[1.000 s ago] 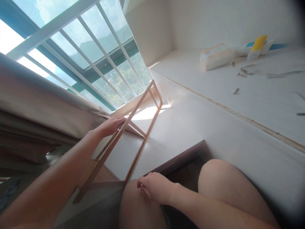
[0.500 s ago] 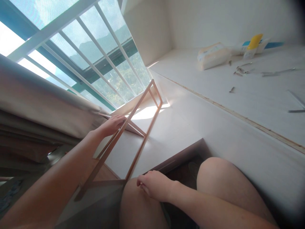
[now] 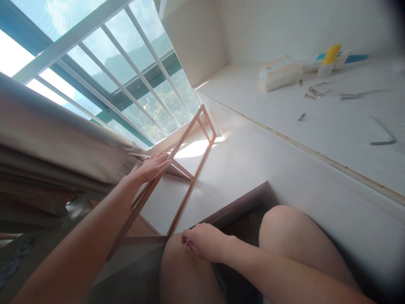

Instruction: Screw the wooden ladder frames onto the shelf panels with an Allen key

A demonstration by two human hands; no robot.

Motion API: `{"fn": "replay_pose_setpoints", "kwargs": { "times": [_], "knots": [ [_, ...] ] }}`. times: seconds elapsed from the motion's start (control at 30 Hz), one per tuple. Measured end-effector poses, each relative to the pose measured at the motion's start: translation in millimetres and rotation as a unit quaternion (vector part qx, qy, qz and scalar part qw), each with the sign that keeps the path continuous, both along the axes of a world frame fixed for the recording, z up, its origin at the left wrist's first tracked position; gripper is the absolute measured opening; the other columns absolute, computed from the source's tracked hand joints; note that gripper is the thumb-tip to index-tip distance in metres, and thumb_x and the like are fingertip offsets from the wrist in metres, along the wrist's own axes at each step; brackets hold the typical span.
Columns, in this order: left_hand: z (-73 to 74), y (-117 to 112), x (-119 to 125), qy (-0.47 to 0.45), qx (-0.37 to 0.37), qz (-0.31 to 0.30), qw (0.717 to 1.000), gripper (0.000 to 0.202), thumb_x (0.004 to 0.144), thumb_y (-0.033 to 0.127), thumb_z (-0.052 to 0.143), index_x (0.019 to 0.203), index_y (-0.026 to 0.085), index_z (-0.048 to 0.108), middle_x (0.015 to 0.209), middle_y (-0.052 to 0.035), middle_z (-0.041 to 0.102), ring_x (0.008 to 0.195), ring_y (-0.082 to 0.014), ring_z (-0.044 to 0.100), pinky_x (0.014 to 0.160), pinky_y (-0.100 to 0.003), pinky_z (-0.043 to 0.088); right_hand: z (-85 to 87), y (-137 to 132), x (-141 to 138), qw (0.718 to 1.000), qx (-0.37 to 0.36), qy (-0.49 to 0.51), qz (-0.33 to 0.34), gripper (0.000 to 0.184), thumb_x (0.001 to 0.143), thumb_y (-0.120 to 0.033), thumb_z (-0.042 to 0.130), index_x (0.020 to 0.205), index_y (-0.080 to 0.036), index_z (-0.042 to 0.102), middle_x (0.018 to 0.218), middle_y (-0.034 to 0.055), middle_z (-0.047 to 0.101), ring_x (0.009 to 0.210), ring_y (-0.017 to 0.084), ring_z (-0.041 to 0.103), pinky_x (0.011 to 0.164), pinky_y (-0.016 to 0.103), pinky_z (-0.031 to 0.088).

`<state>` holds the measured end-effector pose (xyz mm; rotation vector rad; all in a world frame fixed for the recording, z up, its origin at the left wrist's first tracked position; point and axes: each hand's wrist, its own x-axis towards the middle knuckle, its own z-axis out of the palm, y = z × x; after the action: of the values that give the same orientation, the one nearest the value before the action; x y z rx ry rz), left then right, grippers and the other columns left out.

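Note:
A light wooden frame [image 3: 190, 147] of thin slats stands tilted on the white platform [image 3: 253, 160] beside the window. My left hand [image 3: 153, 165] rests on its upper slat near the middle, fingers laid along the wood and loosely curled round it. My right hand [image 3: 204, 241] lies on my knee at the frame's near corner, fingers curled in a loose pinch; what they hold, if anything, is too small to see.
A beige curtain [image 3: 53, 143] hangs at the left under the barred window [image 3: 120, 71]. On the far raised surface lie a wrapped packet [image 3: 276, 74], a yellow-capped tube [image 3: 327, 59], several screws [image 3: 313, 90] and a hex key [image 3: 382, 137]. A dark gap [image 3: 240, 211] opens below the platform's edge.
The view has shifted slightly, so the far items sit further left. My left hand has straightened its fingers along the slat. The right hand stays on my knee.

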<state>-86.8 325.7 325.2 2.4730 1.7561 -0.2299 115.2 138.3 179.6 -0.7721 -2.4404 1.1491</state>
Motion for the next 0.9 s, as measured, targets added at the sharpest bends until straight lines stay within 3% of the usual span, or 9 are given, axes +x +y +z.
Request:
{"fn": "replay_pose_setpoints", "kwargs": {
  "times": [0.23, 0.7, 0.9],
  "knots": [
    [-0.1, -5.7, 8.5, -0.026, 0.012, -0.022, 0.999, 0.025, 0.091, 0.036, 0.036, 0.073, 0.021, 0.043, 0.085, -0.004, 0.054, 0.089, -0.0242, 0.049, 0.084, -0.04, 0.041, 0.2, 0.1, 1.2, 1.0, 0.016, 0.006, 0.003, 0.029, 0.089, -0.022, 0.046, 0.106, -0.02, 0.069, 0.093, 0.0103, 0.075, 0.085, 0.026, 0.07, 0.072, 0.033, 0.047],
    [2.9, -31.2, 8.5, -0.037, -0.03, -0.071, 0.996, 0.025, 0.093, 0.032, 0.034, 0.071, 0.021, 0.035, 0.083, -0.0026, 0.044, 0.085, -0.0214, 0.041, 0.086, -0.039, 0.036, -9.5, 4.4, 0.0, 1.0, 0.002, -0.004, -0.017, 0.027, 0.09, -0.022, 0.048, 0.106, -0.021, 0.069, 0.095, 0.0098, 0.074, 0.085, 0.025, 0.069, 0.073, 0.031, 0.045],
    [4.0, -51.7, 8.2, -0.033, -0.041, -0.107, 0.993, 0.023, 0.094, 0.031, 0.032, 0.073, 0.022, 0.034, 0.082, -0.0022, 0.041, 0.086, -0.0215, 0.04, 0.097, -0.042, 0.031, -18.4, 10.5, -2.0, 0.996, -0.045, -0.012, -0.081, 0.027, 0.09, -0.024, 0.05, 0.112, -0.019, 0.065, 0.091, 0.0099, 0.072, 0.084, 0.024, 0.068, 0.072, 0.03, 0.046]
  ]
}}
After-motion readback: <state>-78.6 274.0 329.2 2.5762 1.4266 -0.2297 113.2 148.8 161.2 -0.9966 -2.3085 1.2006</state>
